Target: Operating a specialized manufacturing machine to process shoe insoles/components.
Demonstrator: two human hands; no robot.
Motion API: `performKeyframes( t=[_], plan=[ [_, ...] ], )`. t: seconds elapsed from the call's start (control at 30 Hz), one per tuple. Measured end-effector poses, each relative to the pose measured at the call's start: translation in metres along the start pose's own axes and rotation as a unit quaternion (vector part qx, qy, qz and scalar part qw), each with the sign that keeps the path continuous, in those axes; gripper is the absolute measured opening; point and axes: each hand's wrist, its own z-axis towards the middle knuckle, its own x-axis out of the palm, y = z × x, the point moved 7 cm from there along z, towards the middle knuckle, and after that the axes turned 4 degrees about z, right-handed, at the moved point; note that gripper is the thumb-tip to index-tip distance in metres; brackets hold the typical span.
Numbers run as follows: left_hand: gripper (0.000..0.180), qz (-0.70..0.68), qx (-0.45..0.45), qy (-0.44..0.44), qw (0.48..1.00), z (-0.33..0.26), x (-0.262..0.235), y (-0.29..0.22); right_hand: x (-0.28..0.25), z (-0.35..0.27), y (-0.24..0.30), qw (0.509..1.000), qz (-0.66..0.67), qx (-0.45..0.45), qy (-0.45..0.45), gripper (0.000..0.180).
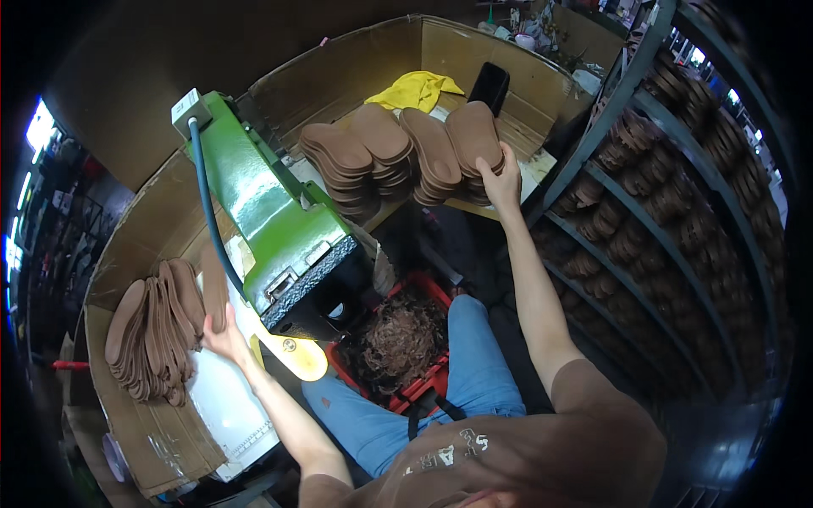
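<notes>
My left hand (pixel 224 337) is closed on the lower end of a brown insole (pixel 214 286), which stands close against the left side of a green machine (pixel 275 203). Next to it, on the left, lies a fanned row of brown insoles (pixel 148 326). On the far side of the machine, my right hand (pixel 503 179) grips the edge of the top insole (pixel 472 135) on the rightmost stack, thumb on its upper face. Further stacks of brown insoles (pixel 343 157) stand to the left of that one. Some fingers of both hands are hidden.
Cardboard walls (pixel 339 72) enclose the bench. A yellow cloth (pixel 415 89) and a black phone (pixel 489 87) lie behind the stacks. Between my knees stands a red crate (pixel 423 385) with brown scraps (pixel 398 339). A metal rack (pixel 660 152) full of insoles rises at right.
</notes>
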Motion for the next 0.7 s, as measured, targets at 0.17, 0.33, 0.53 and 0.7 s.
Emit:
performKeyframes(
  t=[0.17, 0.33, 0.53, 0.7],
  plan=[
    [0.066, -0.395, -0.036, 0.036, 0.917, -0.106, -0.114, -0.066, -0.021, -0.052, 0.054, 0.983, -0.155, 0.048, 0.081, 0.056],
    [0.078, -0.389, -0.026, 0.192, 0.901, -0.177, -0.121, -0.100, 0.004, -0.196, 0.114, 0.891, 0.075, 0.036, 0.447, 0.075],
    [0.066, -0.527, -0.175, 0.502, 0.664, -0.266, -0.050, -0.173, -0.029, -0.325, 0.086, 0.718, 0.142, 0.308, 0.608, 0.036],
    [0.028, -0.313, -0.048, 0.546, 0.776, -0.259, -0.035, -0.209, -0.036, -0.354, 0.105, 0.741, 0.245, 0.379, 0.498, 0.041]
  ],
)
